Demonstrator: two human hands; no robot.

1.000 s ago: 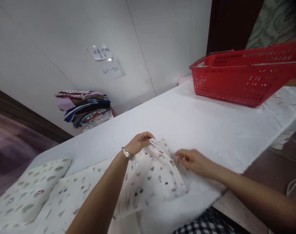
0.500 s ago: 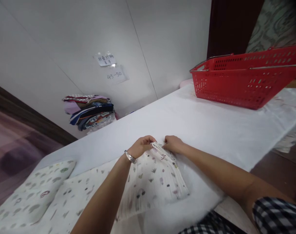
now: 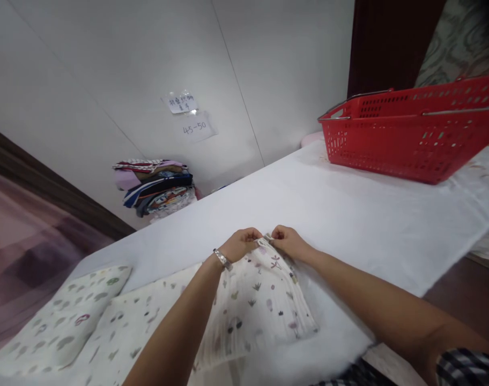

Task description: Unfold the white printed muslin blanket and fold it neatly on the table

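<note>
A thin white cloth (image 3: 254, 300), printed with small plants and rainbows, lies in layers across the table in front of me. My left hand (image 3: 241, 244), with a silver bracelet at the wrist, pinches its far corner. Close beside it, my right hand (image 3: 288, 242) pinches the same corner from the right, fingers closed on the edge. The corner is lifted slightly between both hands. To the left lies a folded white cloth (image 3: 63, 316) with grey-green and red prints, on top of the spread part of the printed cloth or beside it; I cannot tell which.
A red plastic basket (image 3: 405, 139) with metal handles stands at the table's right back. Behind the far edge of the white-covered table (image 3: 236, 209) is a stack of folded clothes (image 3: 156, 185). Two paper notes (image 3: 194, 126) are stuck to the wall. A pinkish sheer drape (image 3: 23, 252) hangs at left.
My right hand has come closer to my left and now grips the cloth's corner. The whole scene has shifted slightly to the right with my head.
</note>
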